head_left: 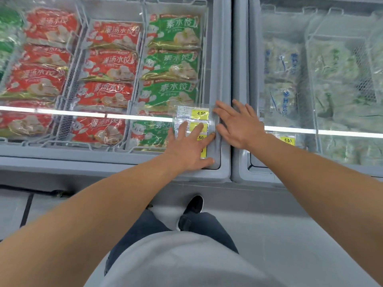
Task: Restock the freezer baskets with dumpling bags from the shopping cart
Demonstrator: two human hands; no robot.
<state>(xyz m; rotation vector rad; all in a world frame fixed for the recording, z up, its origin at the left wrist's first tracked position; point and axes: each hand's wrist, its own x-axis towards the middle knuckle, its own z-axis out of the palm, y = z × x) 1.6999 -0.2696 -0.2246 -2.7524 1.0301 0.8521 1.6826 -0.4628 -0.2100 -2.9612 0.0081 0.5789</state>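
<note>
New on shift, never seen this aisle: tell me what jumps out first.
Two bare hands, left hand and right hand, lie flat on the freezer lid's grey frame at centre. Under the glass, red dumpling bags fill the left baskets, with green dumpling bags beside them.

Grey top (180,264), dark jeans (141,230), black shoe (193,205), bare forearms.

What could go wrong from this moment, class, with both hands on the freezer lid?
1. The left hand presses flat on the glass lid, fingers over the price labels; they could smudge or peel.
2. The right hand lies across the grey lid frame between two freezers; fingers might get pinched if a lid slides.
3. The green dumpling bags sit high in their basket; a sliding lid might catch one.
</note>
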